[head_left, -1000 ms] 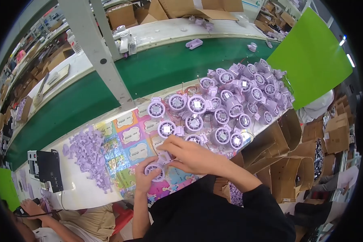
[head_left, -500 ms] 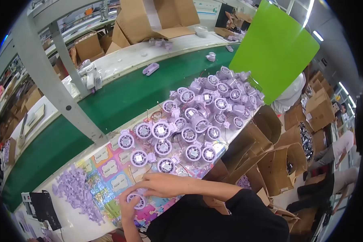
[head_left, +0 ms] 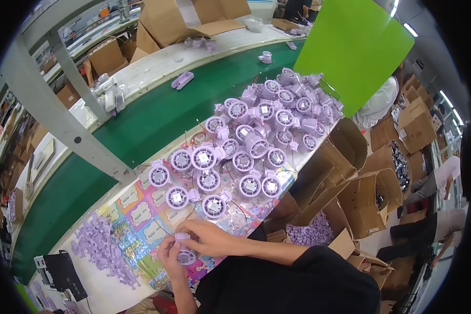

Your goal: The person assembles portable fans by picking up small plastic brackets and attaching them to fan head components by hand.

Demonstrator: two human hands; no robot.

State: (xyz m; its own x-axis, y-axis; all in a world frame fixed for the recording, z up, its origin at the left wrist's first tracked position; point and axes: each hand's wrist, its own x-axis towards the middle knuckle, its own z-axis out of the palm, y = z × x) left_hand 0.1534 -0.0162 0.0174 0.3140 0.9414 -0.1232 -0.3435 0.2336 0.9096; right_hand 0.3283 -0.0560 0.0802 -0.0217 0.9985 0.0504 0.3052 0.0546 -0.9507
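Near the front edge of the table, my left hand (head_left: pixel 171 257) is closed around a round lilac housing (head_left: pixel 186 256) with a spoked face. My right hand (head_left: pixel 203 237) pinches the small lilac bracket (head_left: pixel 182 236) at the top of that same housing, its fingers close to my left fingertips. Several like housings (head_left: pixel 213 206) with wires lie just beyond my hands, and more are heaped (head_left: pixel 284 118) at the right end of the table. A pile of small lilac parts (head_left: pixel 103 250) lies to the left.
A green conveyor belt (head_left: pixel 141 123) runs behind the table (head_left: pixel 107 293). A grey metal post (head_left: pixel 63 115) rises at the left, near a black device (head_left: pixel 68 275). Cardboard boxes (head_left: pixel 369 201) stand at the right below a green panel (head_left: pixel 353 52). People stand at the far right.
The view has shifted. Both hands stay on the housing; my right fingers, earlier spread over its upper side, now pinch its bracket, which shows between my hands.
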